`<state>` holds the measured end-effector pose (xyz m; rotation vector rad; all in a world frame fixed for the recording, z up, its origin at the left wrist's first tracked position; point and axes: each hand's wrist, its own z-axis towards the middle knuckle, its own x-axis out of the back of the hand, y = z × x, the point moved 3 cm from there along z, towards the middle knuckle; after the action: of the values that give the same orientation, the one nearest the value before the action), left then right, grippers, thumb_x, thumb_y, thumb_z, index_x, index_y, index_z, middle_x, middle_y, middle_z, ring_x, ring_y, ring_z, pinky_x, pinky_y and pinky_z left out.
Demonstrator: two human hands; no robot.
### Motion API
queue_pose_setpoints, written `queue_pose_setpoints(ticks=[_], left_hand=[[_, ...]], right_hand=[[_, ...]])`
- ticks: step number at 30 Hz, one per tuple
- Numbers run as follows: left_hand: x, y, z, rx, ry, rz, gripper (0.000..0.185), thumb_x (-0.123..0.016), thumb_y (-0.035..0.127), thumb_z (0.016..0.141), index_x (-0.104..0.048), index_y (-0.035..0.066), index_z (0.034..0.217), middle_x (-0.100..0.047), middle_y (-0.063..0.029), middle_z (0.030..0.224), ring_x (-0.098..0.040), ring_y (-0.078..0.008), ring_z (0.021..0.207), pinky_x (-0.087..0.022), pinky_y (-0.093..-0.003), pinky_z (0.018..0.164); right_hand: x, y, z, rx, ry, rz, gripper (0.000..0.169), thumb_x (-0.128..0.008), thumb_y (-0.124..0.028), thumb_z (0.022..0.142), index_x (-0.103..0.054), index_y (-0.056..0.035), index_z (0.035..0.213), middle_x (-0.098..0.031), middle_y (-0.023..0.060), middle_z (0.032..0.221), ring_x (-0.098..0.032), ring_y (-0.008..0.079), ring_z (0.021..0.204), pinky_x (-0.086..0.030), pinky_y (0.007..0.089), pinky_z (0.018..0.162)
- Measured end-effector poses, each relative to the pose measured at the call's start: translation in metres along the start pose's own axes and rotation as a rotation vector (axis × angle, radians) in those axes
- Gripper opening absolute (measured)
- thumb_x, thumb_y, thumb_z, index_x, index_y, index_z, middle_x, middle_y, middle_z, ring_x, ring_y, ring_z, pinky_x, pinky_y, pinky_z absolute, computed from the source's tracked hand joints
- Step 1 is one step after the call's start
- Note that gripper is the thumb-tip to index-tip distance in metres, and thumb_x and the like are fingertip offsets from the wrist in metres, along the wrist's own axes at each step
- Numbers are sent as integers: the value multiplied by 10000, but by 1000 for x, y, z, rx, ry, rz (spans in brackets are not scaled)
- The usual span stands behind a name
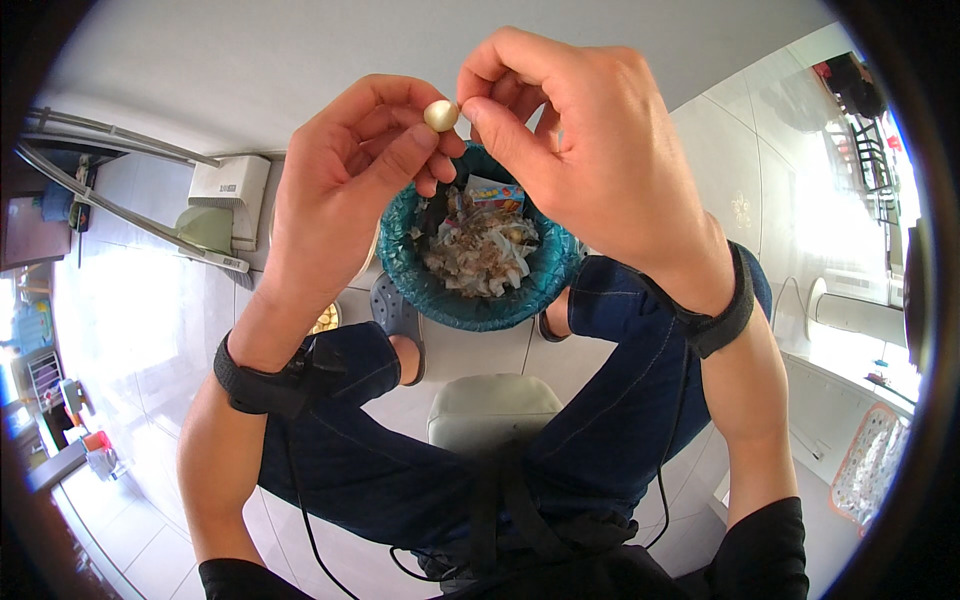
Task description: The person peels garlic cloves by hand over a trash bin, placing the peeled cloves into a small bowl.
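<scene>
Between the thumb and fingers of my left hand [360,157] is a pale, smooth garlic clove [441,116]. My right hand [570,127] is just right of it, with thumb and forefinger tips pinched together close to the clove. No held thing shows between those tips. Below both hands stands a bin [480,319] lined with a teal plastic bag. Inside lie garlic skins and crumpled tissue [480,255], with a colourful printed wrapper [499,196] on top. Partly hidden by my left wrist, a bowl of peeled cloves [326,319] sits on the floor.
A light stool [491,412] is between my legs. At the left a broom [232,262] and a white dustpan [232,180] lean by the grey wall [300,45]. The curved rim of another container [369,259] shows behind my left hand. Cables hang from both wrist straps.
</scene>
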<state>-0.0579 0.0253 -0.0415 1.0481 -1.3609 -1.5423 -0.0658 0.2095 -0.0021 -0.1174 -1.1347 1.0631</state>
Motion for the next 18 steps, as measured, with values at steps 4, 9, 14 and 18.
queue_pose_setpoints(ticks=[4,9,14,18], left_hand=[[0,1,2,-17,-18,-72,213,-603,115,1038,-621,-15,1206,-700,-70,975,-634,-103,849,-513,-238,758],[0,3,-1,1,-12,-11,208,-608,123,1038,-621,-8,1199,-696,-60,969,-629,-95,849,-510,-233,756],[-2,4,-1,-7,-19,-7,206,-619,135,1036,-623,-3,1189,-698,-56,967,-626,-85,844,-506,-225,753],[-3,7,-1,-2,-20,-3,206,-621,136,1036,-623,-2,1189,-700,-55,965,-624,-81,840,-507,-223,752]], right_hand=[[-1,1,-1,24,64,113,55,-690,-39,905,-685,-29,959,-723,71,790,-704,150,697,-523,248,610],[-2,-3,2,49,38,95,40,-697,-47,904,-679,-37,938,-715,55,775,-695,133,693,-512,246,590],[-1,-3,1,56,29,47,34,-689,-39,896,-656,-38,907,-686,43,732,-673,117,648,-489,235,554],[-1,-4,1,50,27,67,36,-672,-28,887,-638,-38,891,-661,34,704,-652,107,614,-473,225,539]])
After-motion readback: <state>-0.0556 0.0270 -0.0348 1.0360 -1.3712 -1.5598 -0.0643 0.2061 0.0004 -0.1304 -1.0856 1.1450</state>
